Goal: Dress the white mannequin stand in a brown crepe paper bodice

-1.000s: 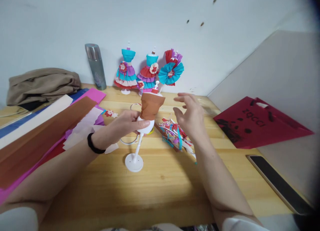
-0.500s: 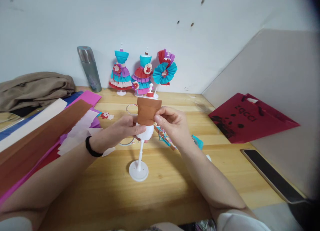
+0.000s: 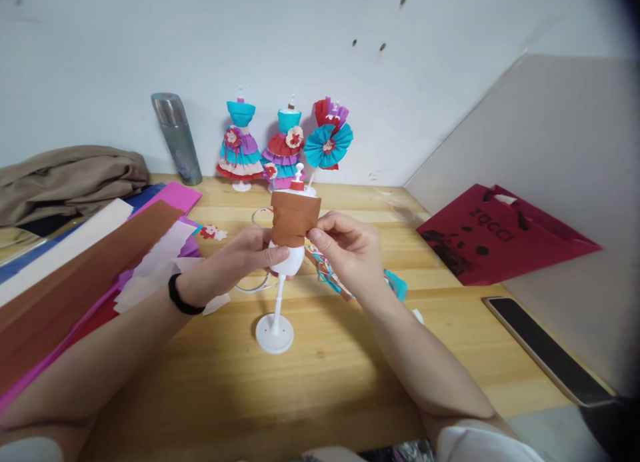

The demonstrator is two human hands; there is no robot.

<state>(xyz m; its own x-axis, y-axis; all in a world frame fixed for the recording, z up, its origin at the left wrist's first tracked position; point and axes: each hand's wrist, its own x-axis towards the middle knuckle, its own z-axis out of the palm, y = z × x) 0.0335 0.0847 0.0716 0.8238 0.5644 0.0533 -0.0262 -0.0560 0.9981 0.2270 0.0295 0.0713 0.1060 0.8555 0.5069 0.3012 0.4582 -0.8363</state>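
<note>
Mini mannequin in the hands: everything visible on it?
The mini mannequin is glossy white, plastic-looking, with a knobbed top, red neck band, thin stem and round base. A brown, paper-like wrap covers its torso. It leans slightly. The left hand grips its hips; the right hand pinches the wrap's side. Base contact with the table is unclear.

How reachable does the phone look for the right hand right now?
Likely yes: the phone lies on the right forearm's outer side, nothing visible standing between. The right hand pinches the brown wrap, so it'd need to let go first.
</note>
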